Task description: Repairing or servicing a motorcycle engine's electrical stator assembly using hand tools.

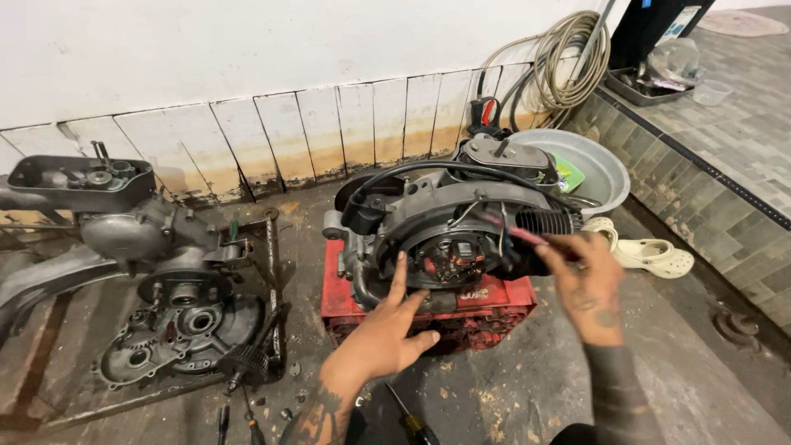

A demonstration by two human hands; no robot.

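Landmark for all positions: the dark engine block standing on a red crate at mid-floor.

1. Second engine casing, grey metal, opened, with round bearing seats showing. Lies on the concrete floor far to the left of the engine block, inside a rusty steel frame.
2. Grey housing with tray top, left of the engine block and behind item 1, against the tiled wall base.
3. Screwdrivers, dark handles, on the floor below and left of the engine block, near item 1's lower edge.
4. Left hand, tattooed forearm. Open, fingers spread, holding nothing; the raised fingertips rest against the lower left rim of the engine block's round opening, over the crate's front.
5. Yellow-handled screwdriver, on the floor directly below the engine block, just beside the left wrist.
6. Stator plate with copper coils, seated inside the engine block's round opening, between the two hands.
7. Right hand, blurred. Fingers curled at the right side of the engine block, near a thin reddish wire; whether it pinches the wire cannot be told.
8. Grey basin, behind and right of the engine block.
9. Pale clogs, on the floor right of the engine block.
10. Coiled hose, on the wall behind the basin.
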